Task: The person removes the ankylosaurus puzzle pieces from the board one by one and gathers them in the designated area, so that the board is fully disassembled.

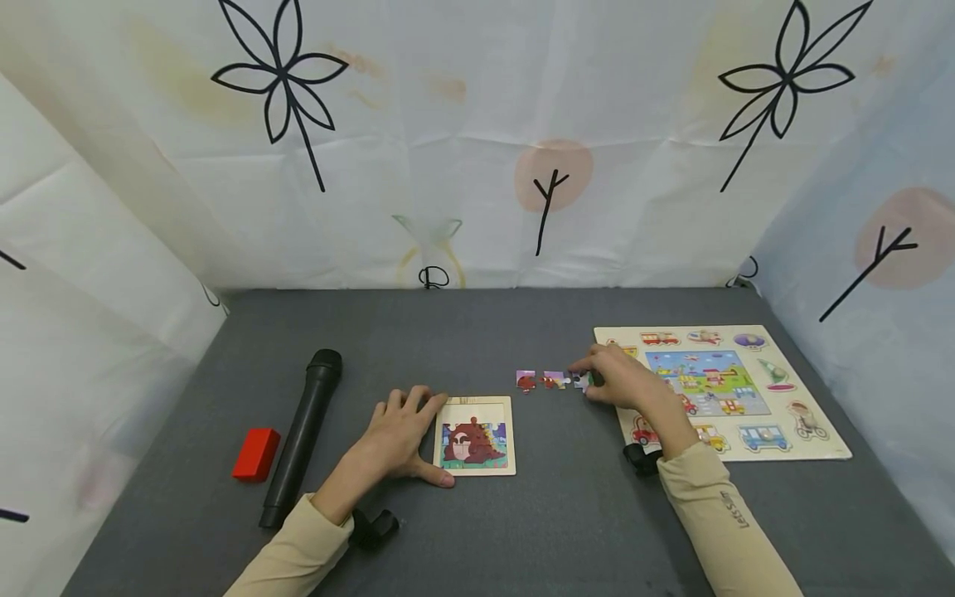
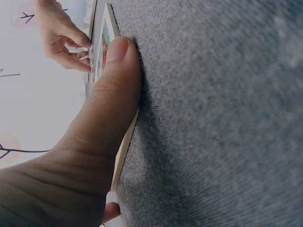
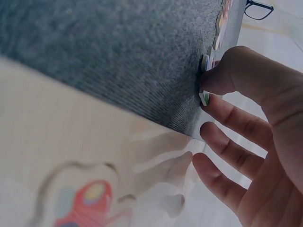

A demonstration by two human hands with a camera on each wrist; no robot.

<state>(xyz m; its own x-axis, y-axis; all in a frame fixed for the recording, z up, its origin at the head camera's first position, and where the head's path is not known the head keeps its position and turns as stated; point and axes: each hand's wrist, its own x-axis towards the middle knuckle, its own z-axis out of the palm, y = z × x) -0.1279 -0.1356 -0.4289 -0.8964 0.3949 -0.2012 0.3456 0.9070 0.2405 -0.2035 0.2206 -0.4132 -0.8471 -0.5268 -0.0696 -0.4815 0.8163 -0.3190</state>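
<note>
In the head view a small wooden jigsaw board (image 1: 482, 471) bears a picture of a reddish-brown creature, with pieces in its lower part and bare wood along the top. My left hand (image 1: 397, 433) rests at its left side, fingers spread, index fingertip by the upper left corner and thumb along the near edge. The thumb (image 2: 111, 90) covers part of the board in the left wrist view. Farther right, my right hand (image 1: 625, 383) pinches a jigsaw piece (image 3: 205, 98) between thumb and index finger. Two more pieces, one red and purple (image 1: 525, 380) and another (image 1: 553, 380), lie left of it.
A large wooden picture board (image 1: 809, 448) with vehicle shapes lies at right, partly under the right hand and forearm. At left lie a black microphone (image 1: 302, 439) and a red block (image 1: 256, 454). Patterned white cloth (image 1: 477, 99) walls the table's back and sides.
</note>
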